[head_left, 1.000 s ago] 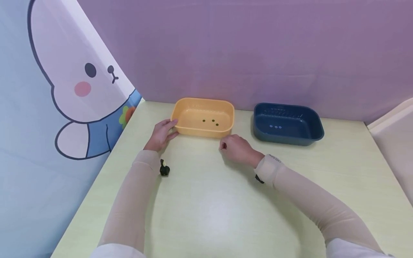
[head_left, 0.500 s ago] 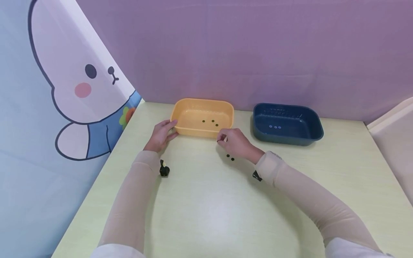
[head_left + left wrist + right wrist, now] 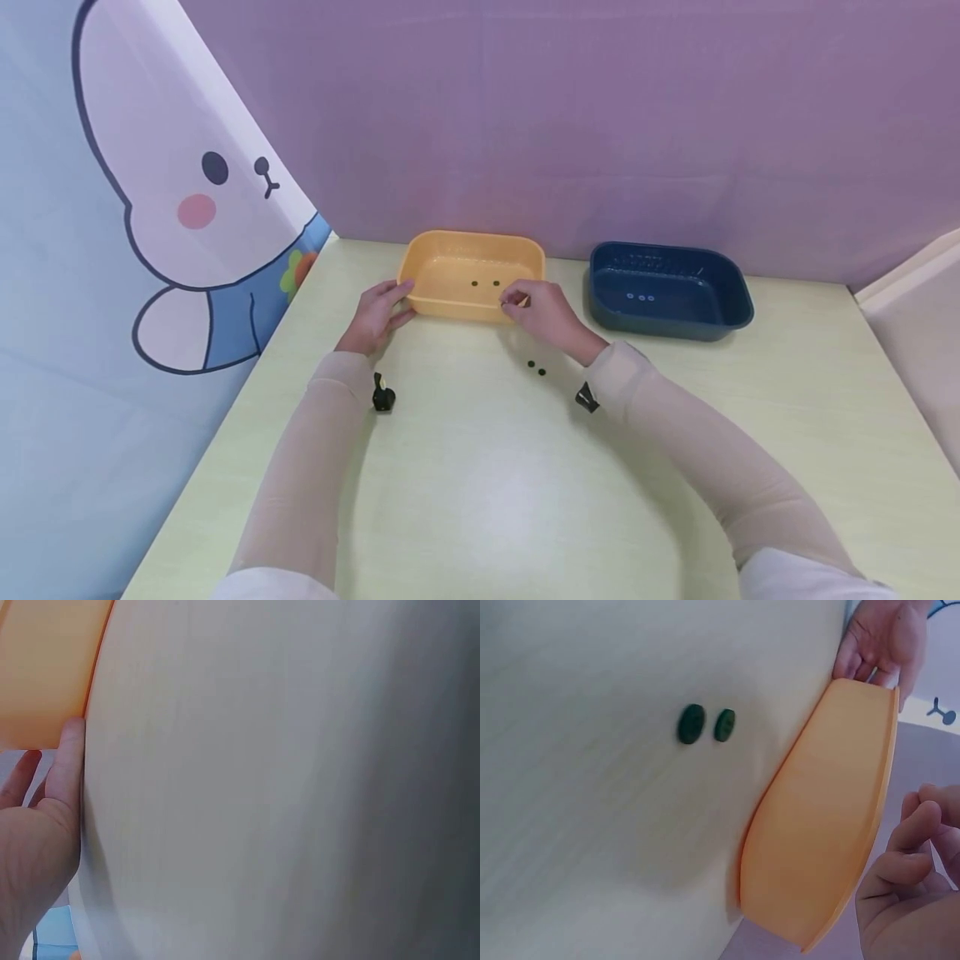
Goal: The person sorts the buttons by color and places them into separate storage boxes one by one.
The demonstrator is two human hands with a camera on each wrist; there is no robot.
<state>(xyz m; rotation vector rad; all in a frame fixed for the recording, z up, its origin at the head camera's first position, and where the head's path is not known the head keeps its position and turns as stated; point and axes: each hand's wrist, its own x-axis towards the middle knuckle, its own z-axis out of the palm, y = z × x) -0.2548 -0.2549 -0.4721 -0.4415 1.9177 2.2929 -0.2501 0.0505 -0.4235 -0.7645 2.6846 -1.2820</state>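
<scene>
At the left end of a yellow plastic basket (image 3: 465, 310), my left hand (image 3: 371, 318) holds the corner, thumb at the rim and fingers low against the outer wall. My right hand (image 3: 545, 315) is above the basket's front right rim, thumb and index finger pinched together on a small dark button (image 3: 502, 303) that is mostly covered. In the right wrist view, the curled right fingers (image 3: 915, 829) are beside the rim. Two green buttons (image 3: 707, 724) lie on the table in front of the basket. Inside the basket, two more green buttons (image 3: 485, 283) show.
A dark blue basket (image 3: 667, 321) with several pale buttons (image 3: 641, 297) on its floor stands to the right. A purple cloth wall (image 3: 600, 125) rises behind both baskets. On the left hangs a rabbit-print curtain (image 3: 187, 250).
My right hand lifts from the table to the basket's rim with a button, uncovering two buttons on the table. It now blocks one button inside the basket. My left hand stays put.
</scene>
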